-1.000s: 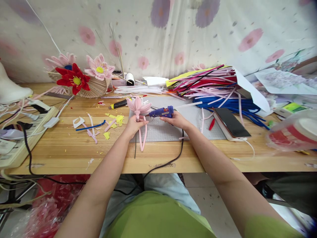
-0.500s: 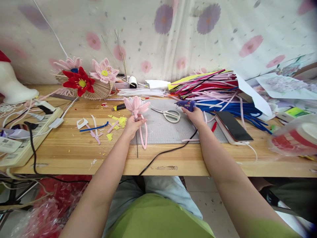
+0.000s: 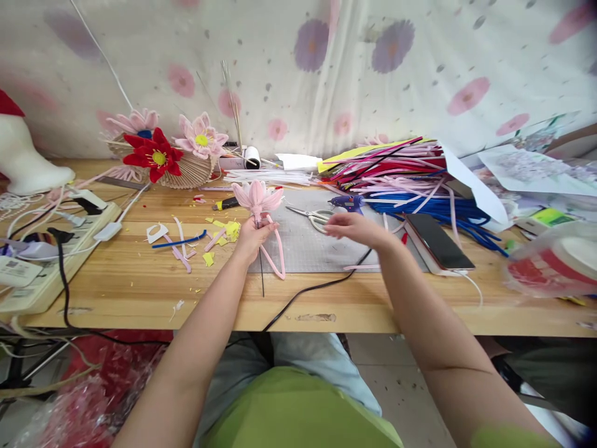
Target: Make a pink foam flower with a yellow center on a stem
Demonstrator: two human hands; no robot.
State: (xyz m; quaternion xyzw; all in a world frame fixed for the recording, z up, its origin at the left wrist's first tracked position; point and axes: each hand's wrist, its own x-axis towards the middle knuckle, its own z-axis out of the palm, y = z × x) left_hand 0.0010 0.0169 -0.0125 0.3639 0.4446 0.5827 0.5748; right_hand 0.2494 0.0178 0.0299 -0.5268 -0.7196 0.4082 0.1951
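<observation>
My left hand (image 3: 254, 236) is closed around the stem of a pink pipe-cleaner flower (image 3: 257, 200), petals upward. The dark stem wire points down below my fingers, and a bent pink pipe cleaner (image 3: 280, 252) hangs beside it. My right hand (image 3: 349, 228) is over the grey cutting mat (image 3: 308, 255) with fingers stretched out and nothing seen in them. It is nearest to the handles of the scissors (image 3: 319, 219). Just behind it a blue glue gun (image 3: 346, 203) lies on the mat.
Pipe cleaner bundles (image 3: 396, 168) lie at the back right, behind a phone (image 3: 438, 239). Yellow scraps (image 3: 228, 231) and a utility knife (image 3: 226, 203) are left of the mat. Finished flowers (image 3: 158, 157) stand back left, near a power strip (image 3: 60, 261). A black cord (image 3: 308, 289) crosses the front.
My right hand has let go of the glue gun, which now lies on the mat, and has moved left and nearer to me. My left hand still holds the flower.
</observation>
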